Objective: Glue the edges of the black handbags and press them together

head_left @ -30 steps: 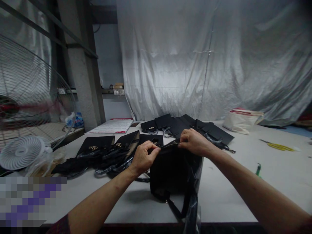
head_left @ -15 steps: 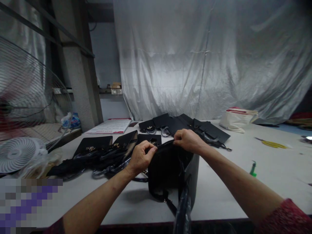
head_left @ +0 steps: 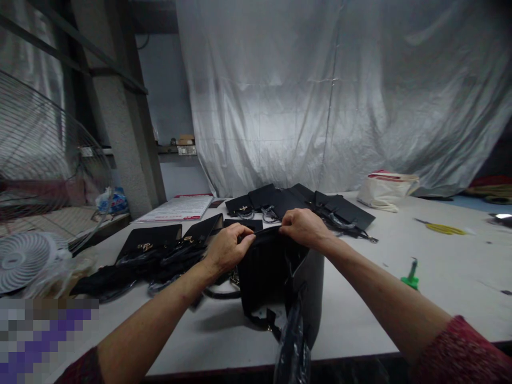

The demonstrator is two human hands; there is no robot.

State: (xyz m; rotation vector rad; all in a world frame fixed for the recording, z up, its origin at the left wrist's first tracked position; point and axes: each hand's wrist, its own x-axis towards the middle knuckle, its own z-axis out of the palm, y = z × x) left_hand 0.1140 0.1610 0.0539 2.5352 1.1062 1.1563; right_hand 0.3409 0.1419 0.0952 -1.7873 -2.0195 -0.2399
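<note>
A black handbag (head_left: 310, 290) stands on the white table in front of me, its dark inside facing my camera. My left hand (head_left: 228, 245) pinches the far top edge at its left end. Farther right along that same edge, my right hand (head_left: 302, 226) grips with thumb and fingers closed. A handle wrapped in clear plastic (head_left: 294, 341) hangs over the near side, past the table's front edge. Behind my left hand lie several black handbags (head_left: 154, 240) with gold-coloured clasps, partly hidden by my arm.
More black bags (head_left: 280, 200) lie along the back. To the right are yellow-handled scissors (head_left: 444, 228), a small green tool (head_left: 411, 277) and a folded white cloth bag (head_left: 386, 191). A printed sheet (head_left: 176, 208) lies back left, and a fan (head_left: 28, 261) stands at the left.
My left hand has turned slightly, its fingers lying flatter along the bag's edge. The bag has tilted a little, and the whole view has shifted slightly.
</note>
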